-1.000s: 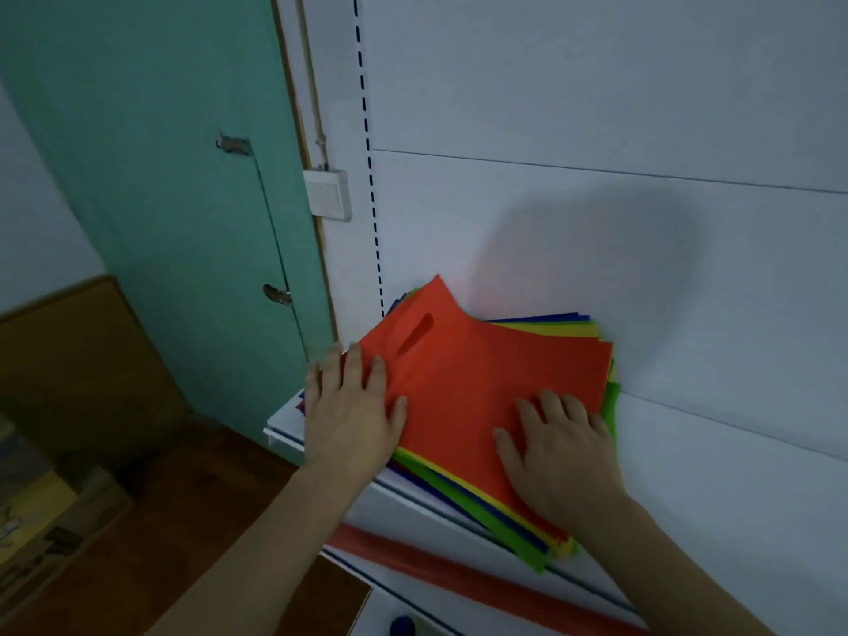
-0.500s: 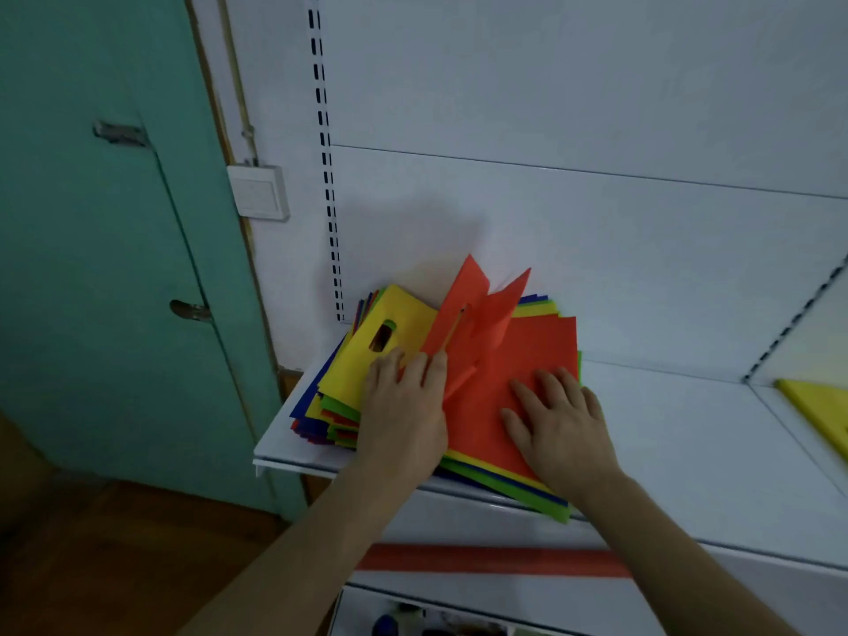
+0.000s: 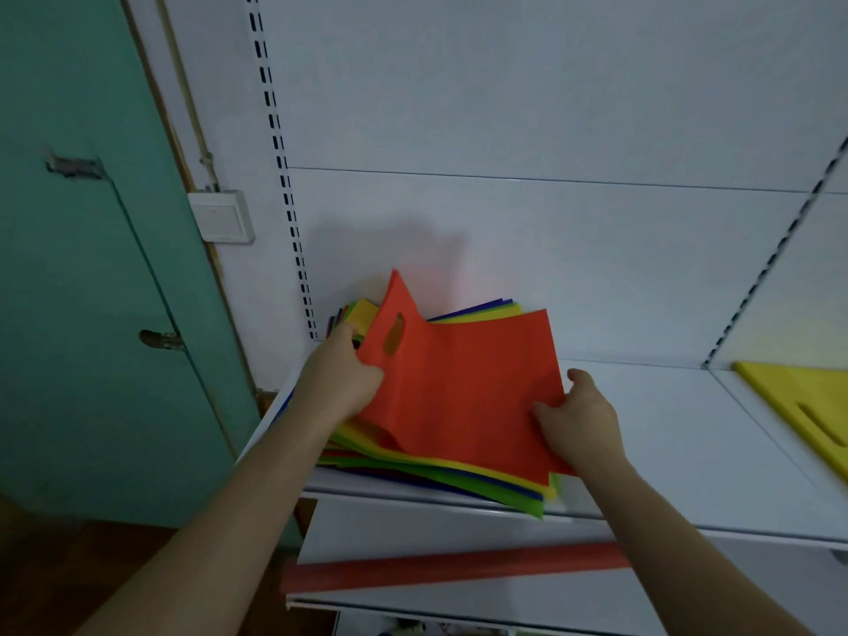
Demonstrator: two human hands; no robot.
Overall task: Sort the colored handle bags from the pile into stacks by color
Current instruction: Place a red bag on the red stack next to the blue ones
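Observation:
A pile of colored handle bags in yellow, green and blue lies at the left end of a white shelf. An orange bag with an oval handle hole is lifted off the pile's top. My left hand grips its left edge near the handle. My right hand pinches its lower right corner. A yellow bag lies flat on the shelf at the far right.
A white back panel with slotted uprights rises behind the shelf. A teal door and a wall switch are to the left. A red strip runs along the lower shelf's front edge.
Both hands went from pressing flat on the orange bag to gripping its edges and lifting it off the pile. The view has shifted right, showing the yellow bag.

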